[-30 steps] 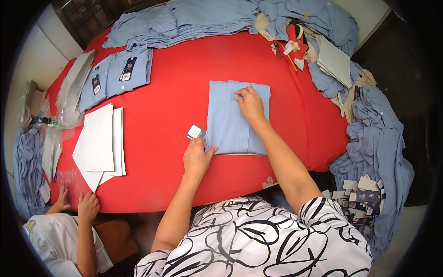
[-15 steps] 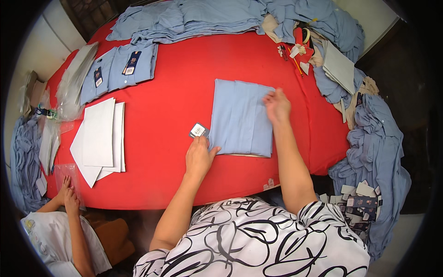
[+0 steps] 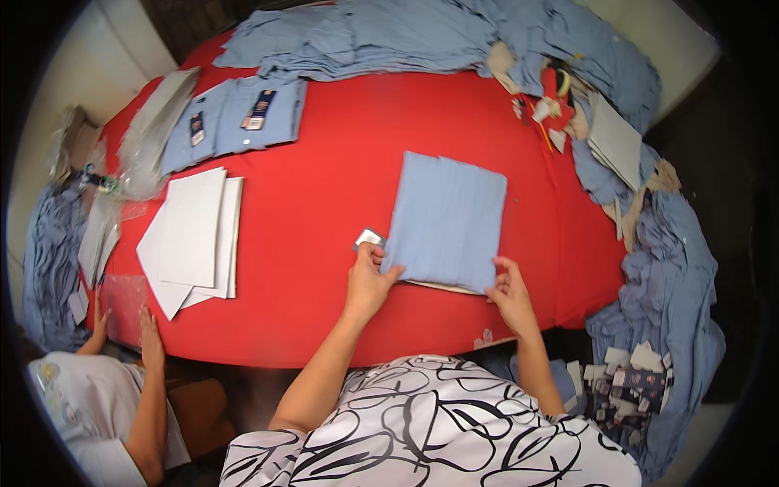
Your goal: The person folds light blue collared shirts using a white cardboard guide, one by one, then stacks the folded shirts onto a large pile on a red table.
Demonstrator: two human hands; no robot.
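A folded light blue shirt (image 3: 450, 219) lies in front of me on the red cloth, its upper face smooth. My left hand (image 3: 372, 286) grips its near left corner, thumb on top and fingers at the side. Beside those fingers a hang tag (image 3: 369, 238) with a white label sticks out to the left. At the near right corner, my right hand (image 3: 511, 299) pinches the fabric between thumb and fingers. A pale edge shows beneath the shirt's near side; I cannot tell what it belongs to.
White boards (image 3: 191, 231) are stacked at left, with tagged folded shirts (image 3: 280, 118) behind. Blue garments (image 3: 365, 36) line the far edge; more (image 3: 665, 252) hang at right near a box of tags (image 3: 637, 377). At lower left, another person's hands (image 3: 152, 337) flank a clear bag (image 3: 127, 304).
My right hand has come down from the shirt's upper right edge to its near right corner and closed there. The view has shifted slightly. The other person's hands have spread apart.
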